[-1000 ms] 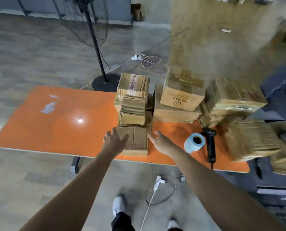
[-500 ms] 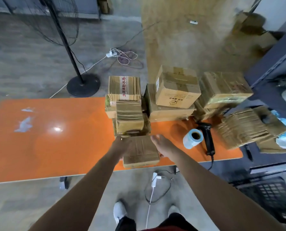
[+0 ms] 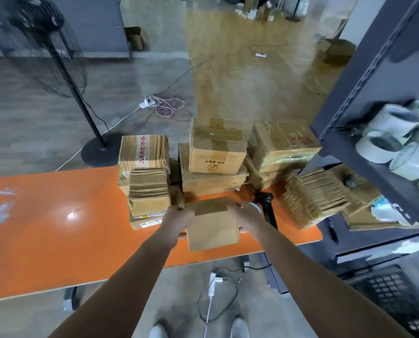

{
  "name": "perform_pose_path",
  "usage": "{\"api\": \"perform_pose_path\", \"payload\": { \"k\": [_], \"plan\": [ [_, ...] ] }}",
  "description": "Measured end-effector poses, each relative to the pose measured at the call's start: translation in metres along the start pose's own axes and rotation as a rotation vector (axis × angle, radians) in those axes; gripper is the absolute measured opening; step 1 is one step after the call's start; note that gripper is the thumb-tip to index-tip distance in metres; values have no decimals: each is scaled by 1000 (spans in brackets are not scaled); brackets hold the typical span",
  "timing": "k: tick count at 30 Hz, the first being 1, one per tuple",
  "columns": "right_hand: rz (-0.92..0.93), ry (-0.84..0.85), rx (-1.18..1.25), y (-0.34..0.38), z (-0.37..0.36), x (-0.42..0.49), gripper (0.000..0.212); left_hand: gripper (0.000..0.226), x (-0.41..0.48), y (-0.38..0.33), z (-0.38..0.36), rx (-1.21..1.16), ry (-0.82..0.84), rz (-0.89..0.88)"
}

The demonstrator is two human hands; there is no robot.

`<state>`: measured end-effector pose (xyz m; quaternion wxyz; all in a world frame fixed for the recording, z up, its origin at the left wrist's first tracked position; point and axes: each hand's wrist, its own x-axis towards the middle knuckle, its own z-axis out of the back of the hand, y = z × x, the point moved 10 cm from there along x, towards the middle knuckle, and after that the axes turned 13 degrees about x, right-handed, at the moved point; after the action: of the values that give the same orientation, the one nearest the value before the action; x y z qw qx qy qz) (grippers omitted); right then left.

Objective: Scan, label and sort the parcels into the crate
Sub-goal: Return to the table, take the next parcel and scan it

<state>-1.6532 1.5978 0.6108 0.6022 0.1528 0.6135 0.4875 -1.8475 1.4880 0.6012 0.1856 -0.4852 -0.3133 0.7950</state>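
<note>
Orange table (image 3: 57, 228) spans the lower left to centre. Dark metal rack (image 3: 374, 93) stands at its right end, white tape rolls (image 3: 384, 145) on a shelf. Standing fan (image 3: 57, 57) on the floor behind the table, left. Black lattice crate (image 3: 386, 296) on the floor lower right, below the rack, well apart from the parcel. Taped cardboard boxes (image 3: 215, 150) are piled along the table's far edge. One bundle of flattened cartons (image 3: 148, 189) sits left of centre and a second bundle (image 3: 313, 198) at the right end. The brown parcel (image 3: 212, 228) is over the near centre of the table, in front of the boxes, held between both hands; can't tell if it touches the tabletop. Left hand (image 3: 176, 220) grips its left side, fingers curled under the edge. Right hand (image 3: 245, 215) grips the right side likewise. Black handheld scanner (image 3: 267, 206) lies on the table just right of the right hand. Pale blue label roll (image 3: 257, 207) is mostly hidden behind that hand.
</note>
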Motion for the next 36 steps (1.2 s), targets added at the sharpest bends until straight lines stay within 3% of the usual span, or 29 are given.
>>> {"api": "perform_pose_path", "payload": {
  "k": [7,10,15,20,24,28,34,36],
  "plan": [
    [29,89,-34,2,12,-2,60,55,-2,-3,-10,46,-45,-14],
    [16,136,-6,0,11,-3,66,53,-2,-4,-10,91,-47,-21],
    [14,68,39,5,21,-7,40,44,-2,-5,-16,9,-35,23],
    [27,74,-13,-3,23,3,33,34,0,4,-21,57,-43,-19],
    [46,112,-101,-7,19,5,61,56,-2,12,-21,107,-81,-21],
    [59,161,-180,-10,11,5,75,70,-1,12,-18,185,-101,-56],
    [98,177,-231,-9,5,1,70,97,-2,17,-26,233,-34,-118],
    [135,180,-245,-6,3,0,64,96,-3,17,-30,284,-15,-172]
  ]
}}
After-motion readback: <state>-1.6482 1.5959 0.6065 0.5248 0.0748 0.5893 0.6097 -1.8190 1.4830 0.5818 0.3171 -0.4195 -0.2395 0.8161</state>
